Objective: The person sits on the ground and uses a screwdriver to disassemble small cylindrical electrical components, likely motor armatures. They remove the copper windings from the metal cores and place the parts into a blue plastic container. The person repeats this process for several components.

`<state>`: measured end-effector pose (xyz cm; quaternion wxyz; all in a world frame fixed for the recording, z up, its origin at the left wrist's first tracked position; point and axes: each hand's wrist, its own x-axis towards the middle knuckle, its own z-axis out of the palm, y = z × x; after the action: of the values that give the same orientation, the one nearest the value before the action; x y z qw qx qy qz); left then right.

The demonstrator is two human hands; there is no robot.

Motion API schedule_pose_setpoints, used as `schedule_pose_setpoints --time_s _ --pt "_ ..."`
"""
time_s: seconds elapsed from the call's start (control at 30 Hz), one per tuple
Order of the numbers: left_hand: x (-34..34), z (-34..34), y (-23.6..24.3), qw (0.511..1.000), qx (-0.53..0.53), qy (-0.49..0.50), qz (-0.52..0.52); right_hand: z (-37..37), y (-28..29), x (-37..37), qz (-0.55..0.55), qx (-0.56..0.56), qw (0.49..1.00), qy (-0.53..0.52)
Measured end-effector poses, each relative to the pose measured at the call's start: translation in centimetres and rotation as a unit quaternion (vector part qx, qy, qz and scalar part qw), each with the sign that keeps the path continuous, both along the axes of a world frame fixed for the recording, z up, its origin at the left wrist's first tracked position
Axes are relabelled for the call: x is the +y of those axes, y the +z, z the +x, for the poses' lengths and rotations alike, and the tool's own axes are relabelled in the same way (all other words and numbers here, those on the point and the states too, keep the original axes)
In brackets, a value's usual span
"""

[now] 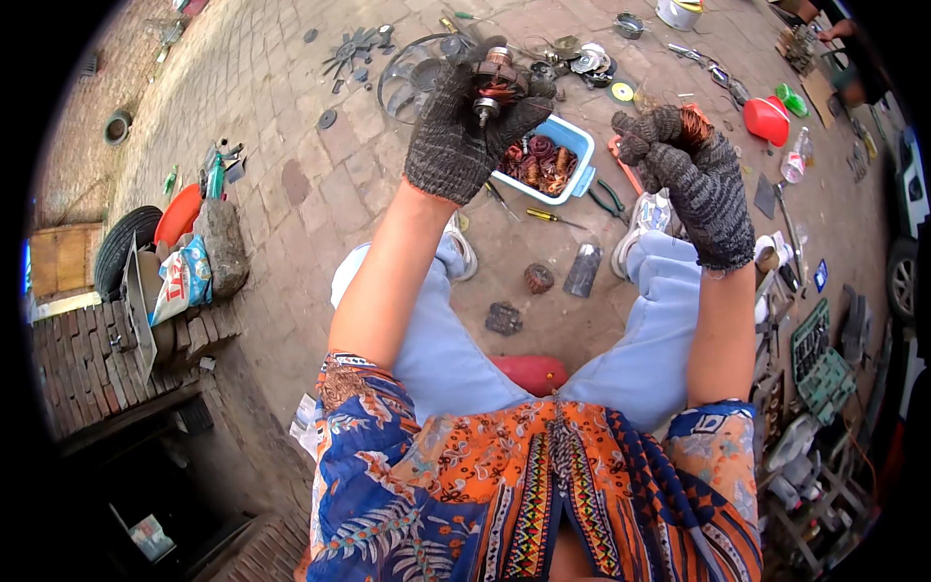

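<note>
My left hand (448,145), in a dark knitted glove, is raised and closed around a motor armature (497,87) with copper windings and a metal shaft end pointing down. My gloved right hand (706,194) is raised opposite, fingers curled in and closed on a bunch of copper wire (695,126). Some of the wire is hidden by the fingers. Between and below the hands stands a light blue plastic basin (588,147) holding copper wire coils (531,167). Beside it lie dark-handled pliers (607,199) and a yellow-handled screwdriver (553,217).
Between my feet lie a round motor core (538,278), a grey metal cylinder (583,270) and a dark lump (503,318). Loose motor parts (354,50) spread out beyond. A red container (766,121) and a plastic bottle (795,160) are right; a tyre (128,250) is left.
</note>
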<state>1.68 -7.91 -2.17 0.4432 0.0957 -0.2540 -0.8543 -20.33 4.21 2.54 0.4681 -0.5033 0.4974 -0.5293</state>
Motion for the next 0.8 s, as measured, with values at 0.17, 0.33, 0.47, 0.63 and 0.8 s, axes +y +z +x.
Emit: schedule_pose_setpoints --time_s 0.17,0.33,0.47,0.63,0.8 --pt "-0.2 -0.5 0.2 0.999 -0.034 0.033 -0.005 -1.0 -1.3 -1.3 -0.017 0.059 0.998 -0.020" --pt "0.4 -0.5 1.1 0.922 -0.234 0.080 -0.298 -1.5 -2.6 -2.2 -0.137 0.339 0.931 0.016" --pt "1.5 -1.1 1.3 0.965 -0.218 0.022 -0.144 1.1 -3.8 -3.0 -0.096 0.342 0.935 0.001" --pt "1.6 -1.9 0.6 0.951 -0.208 0.035 -0.226 4.1 -3.4 -3.0 0.062 0.043 0.996 0.041" --pt "1.7 -1.5 1.3 0.976 -0.118 -0.046 -0.180 4.2 -2.9 -2.7 0.081 -0.059 0.993 0.057"
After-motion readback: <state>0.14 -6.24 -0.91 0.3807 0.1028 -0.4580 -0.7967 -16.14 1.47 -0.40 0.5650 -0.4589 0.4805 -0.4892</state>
